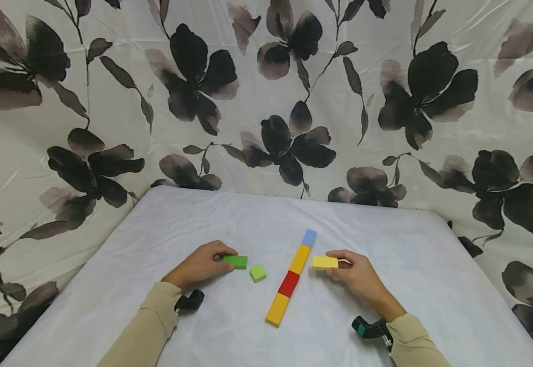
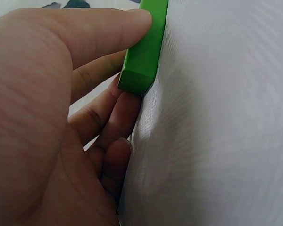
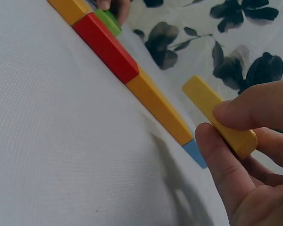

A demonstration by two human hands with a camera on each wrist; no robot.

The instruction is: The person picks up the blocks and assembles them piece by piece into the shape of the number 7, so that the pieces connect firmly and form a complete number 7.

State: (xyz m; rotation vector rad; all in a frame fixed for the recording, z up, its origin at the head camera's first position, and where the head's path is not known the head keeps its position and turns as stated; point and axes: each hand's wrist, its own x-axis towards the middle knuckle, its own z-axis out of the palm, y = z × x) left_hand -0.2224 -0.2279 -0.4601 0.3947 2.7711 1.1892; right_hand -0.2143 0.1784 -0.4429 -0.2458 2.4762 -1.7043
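Observation:
My left hand [image 1: 207, 262] pinches a dark green block [image 1: 236, 262] between thumb and fingers. In the left wrist view that green block [image 2: 144, 52] lies against the white cloth. A small light green block [image 1: 258, 273] sits just to its right. My right hand [image 1: 355, 270] holds a yellow block [image 1: 325, 263]; the right wrist view shows this yellow block [image 3: 217, 113] raised off the cloth. Between the hands runs a slanted row of blocks laid end to end: a blue block [image 1: 309, 237] at the far end, an orange-yellow block [image 1: 300, 259], a red block [image 1: 289, 283] and another orange-yellow block [image 1: 277, 310] nearest me.
A white cloth [image 1: 230, 326] covers the table. Behind and beside it hangs a white curtain [image 1: 248, 86] with dark flower prints. A black wrist device [image 1: 190, 300] is at the left sleeve, another black device [image 1: 369, 328] at the right.

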